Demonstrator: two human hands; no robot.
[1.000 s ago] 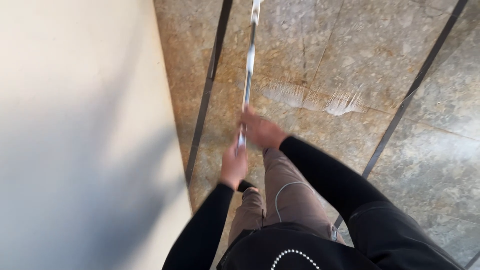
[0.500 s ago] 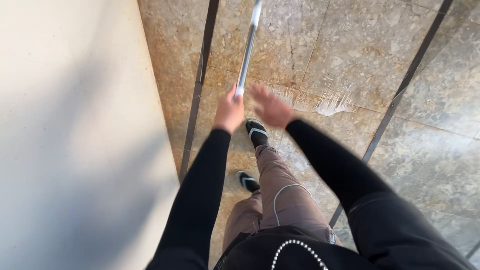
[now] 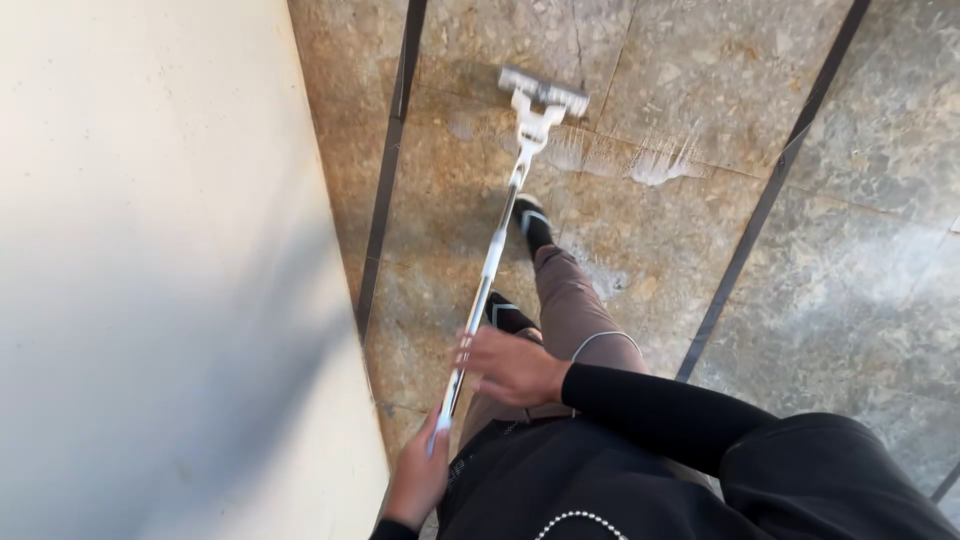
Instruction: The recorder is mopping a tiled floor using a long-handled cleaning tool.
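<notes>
A: Mop handle [image 3: 487,275], a slim silver pole, runs from the lower centre of the view up and away across the floor. Which hand sits nearest the viewer?

B: Left hand [image 3: 418,480], lowest in the view, wrapped around the near end of the pole in a closed grasp beside the cream wall [image 3: 150,270].

A: And above it?

B: Right hand [image 3: 510,365], sleeved in black, lies against the pole just above the left. Its fingers curl at the shaft; whether they fully close round it cannot be told, as they are blurred.

A: Beyond the hands?

B: Two dark shoes, the near one [image 3: 508,315] just beside the pole, the far one [image 3: 533,225] stepped forward on the mottled brown stone floor [image 3: 660,290].

A: Farthest?

B: Mop head [image 3: 543,92], flat and pale, lies on the tile near a dark joint strip [image 3: 388,170]. White streaks [image 3: 640,158] mark the floor just to its right.
</notes>
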